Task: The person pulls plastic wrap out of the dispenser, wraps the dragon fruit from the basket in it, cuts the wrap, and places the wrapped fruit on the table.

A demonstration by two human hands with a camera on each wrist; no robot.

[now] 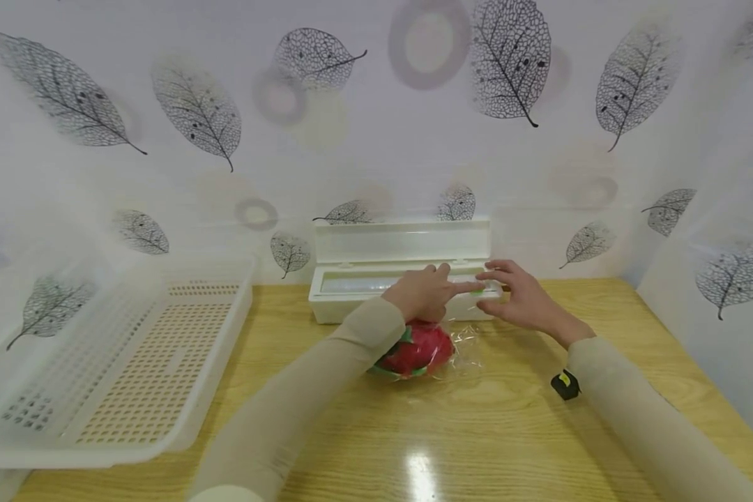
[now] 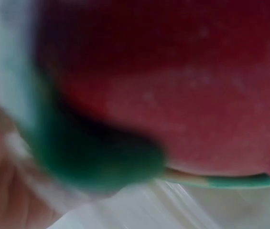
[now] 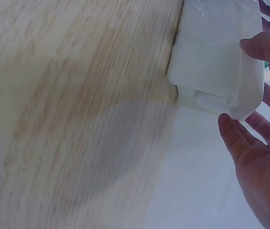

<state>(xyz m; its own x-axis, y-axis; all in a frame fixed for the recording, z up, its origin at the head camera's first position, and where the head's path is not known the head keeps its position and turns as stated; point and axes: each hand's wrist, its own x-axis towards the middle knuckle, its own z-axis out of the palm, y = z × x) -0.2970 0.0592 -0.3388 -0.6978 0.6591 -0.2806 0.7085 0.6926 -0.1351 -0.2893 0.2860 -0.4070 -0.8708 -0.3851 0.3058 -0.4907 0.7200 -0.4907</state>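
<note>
A white cling film dispenser [image 1: 345,307] stands on the table with its lid [image 1: 401,242] raised and a film roll [image 1: 358,284] inside. My left hand [image 1: 423,293] lies over its front edge, index finger stretched toward a small green part [image 1: 477,291] at the right end. My right hand [image 1: 519,296] is at that end; in the right wrist view its thumb [image 3: 230,136] is at the dispenser's corner, fingers spread. Below my left hand sits a red dragon fruit [image 1: 423,348] with green scales, in clear film [image 1: 467,348]; it fills most of the left wrist view.
A white perforated plastic basket [image 1: 210,376] stands on the left of the wooden table [image 1: 477,432]. Beside my right sleeve lies a small black object with a yellow patch [image 1: 565,385]. A leaf-patterned covering [image 1: 376,160] rises behind the dispenser.
</note>
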